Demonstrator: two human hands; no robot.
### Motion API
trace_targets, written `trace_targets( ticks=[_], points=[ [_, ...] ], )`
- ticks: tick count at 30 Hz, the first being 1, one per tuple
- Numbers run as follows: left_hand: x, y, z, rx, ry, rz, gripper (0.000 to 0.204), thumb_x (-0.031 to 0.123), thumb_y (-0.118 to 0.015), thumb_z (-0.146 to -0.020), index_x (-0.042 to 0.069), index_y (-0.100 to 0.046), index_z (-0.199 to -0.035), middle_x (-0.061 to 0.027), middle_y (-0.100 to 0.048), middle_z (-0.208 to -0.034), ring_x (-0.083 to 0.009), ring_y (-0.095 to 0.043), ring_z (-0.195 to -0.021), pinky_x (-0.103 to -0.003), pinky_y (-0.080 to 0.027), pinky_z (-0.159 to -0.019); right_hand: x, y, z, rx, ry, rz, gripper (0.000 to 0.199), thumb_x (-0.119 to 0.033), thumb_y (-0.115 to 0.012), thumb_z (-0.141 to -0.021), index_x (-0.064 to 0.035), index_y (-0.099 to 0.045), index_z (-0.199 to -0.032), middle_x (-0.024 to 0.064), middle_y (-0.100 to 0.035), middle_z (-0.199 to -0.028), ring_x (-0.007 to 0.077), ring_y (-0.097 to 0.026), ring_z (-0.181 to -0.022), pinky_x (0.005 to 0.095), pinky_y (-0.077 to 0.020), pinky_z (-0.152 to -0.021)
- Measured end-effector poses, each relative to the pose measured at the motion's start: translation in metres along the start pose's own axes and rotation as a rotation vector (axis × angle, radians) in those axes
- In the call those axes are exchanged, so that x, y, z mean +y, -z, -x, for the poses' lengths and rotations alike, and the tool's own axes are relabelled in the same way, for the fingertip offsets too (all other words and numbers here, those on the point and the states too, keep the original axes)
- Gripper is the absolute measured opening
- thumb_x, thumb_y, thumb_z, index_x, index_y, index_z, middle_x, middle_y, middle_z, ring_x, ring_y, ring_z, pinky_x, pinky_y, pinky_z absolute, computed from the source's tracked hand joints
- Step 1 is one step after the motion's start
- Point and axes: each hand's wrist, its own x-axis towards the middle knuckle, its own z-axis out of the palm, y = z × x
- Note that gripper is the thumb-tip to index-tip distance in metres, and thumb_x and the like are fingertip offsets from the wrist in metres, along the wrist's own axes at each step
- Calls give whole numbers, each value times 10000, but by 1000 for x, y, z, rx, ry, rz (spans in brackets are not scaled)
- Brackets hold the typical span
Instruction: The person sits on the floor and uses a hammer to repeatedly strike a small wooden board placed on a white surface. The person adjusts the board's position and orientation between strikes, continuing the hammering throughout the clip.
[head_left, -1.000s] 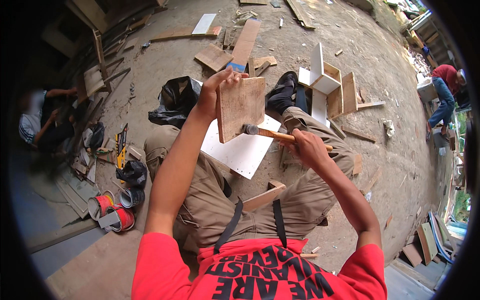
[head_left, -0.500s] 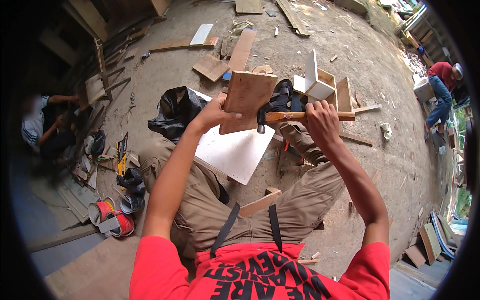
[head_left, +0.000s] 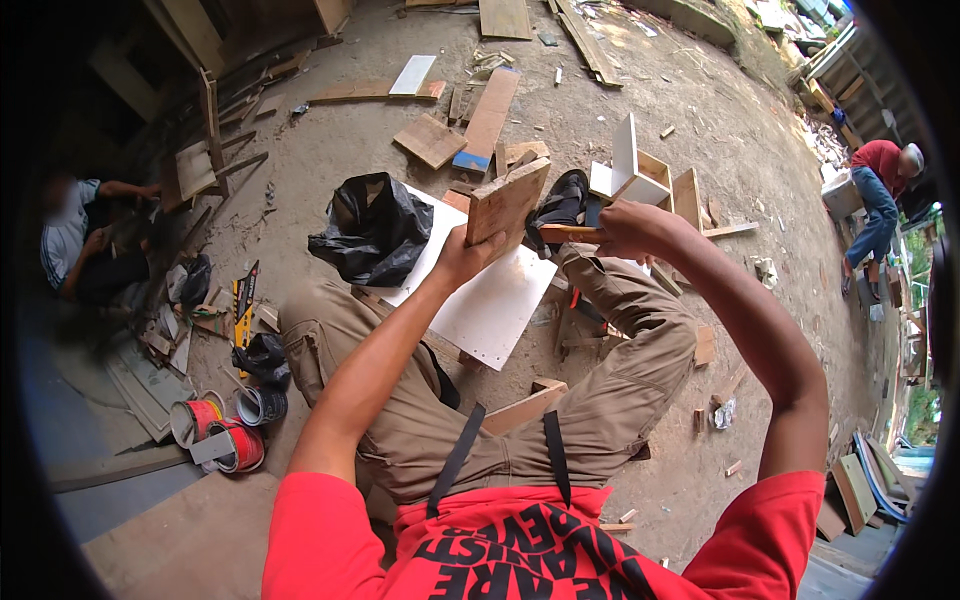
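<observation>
Wooden board (head_left: 512, 198) tilts just above the frame's centre, clasped by the left hand (head_left: 468, 256); the right hand (head_left: 630, 230) curls around a hammer (head_left: 572, 234). Beneath lies a white panel (head_left: 495, 315), partly hidden by a black plastic bag (head_left: 370, 240).

The left grip (head_left: 472, 254) was clasped, its forearm (head_left: 388, 362) slanting upward and inward. The right grip (head_left: 630, 232) was curled closed, wrist (head_left: 672, 230) turned inward and elbow (head_left: 803, 392) bent outward, both legs (head_left: 622, 372) bent and spread apart.
</observation>
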Motion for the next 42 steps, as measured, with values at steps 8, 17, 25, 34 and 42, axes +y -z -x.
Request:
trace_targets(
  ticks=[8,17,25,34,42],
  points=[
    [-28,15,25,-62,-157,228,466,109,-746,-893,22,-588,-1322,-34,-657,-1245,-114,-588,-1127,-307,-471,-980,-15,-3,48,-215,-11,-810,399,-105,-625,-930,13,-528,-1298,108,-669,-972,150,-652,-679,283,-575,-549],
    [-24,25,54,89,128,447,478,91,-788,-841,-3,-621,-1279,-86,-680,-1228,-169,-610,-1141,-348,-461,-1021,-36,7,47,-305,391,-1539,683,-699,-311,-993,-75,-583,-1048,87,-673,-917,172,-662,-808,347,-531,-707],
    [-40,7,44,479,158,204,615,520,-760,-858,-1,-636,-1160,-63,-693,-1068,-130,-632,-946,-297,-495,-863,-65,-4,24,528,538,-1343,962,-846,-58,-899,-54,-604,-913,17,-599,-851,126,-472,-783,268,-346,-838],
    [-15,5,17,845,-397,-673,691,337,-688,-909,-29,-358,-1392,-226,-420,-1385,-371,-437,-1274,-487,-321,-1084,-92,5,-46,1146,584,-1700,414,-337,-481,-1052,-74,-541,-738,-27,-490,-624,46,-417,-536,225,-335,-480],
    [-12,-2,-54,600,-132,-1124,676,498,-447,-991,-30,-421,-1413,-215,-541,-1348,-339,-424,-1347,-596,-180,-1149,-104,45,-86,1110,597,-1512,322,-212,-473,-1030,-60,-543,-754,-27,-464,-641,52,-403,-529,225,-331,-484]
  ],
)
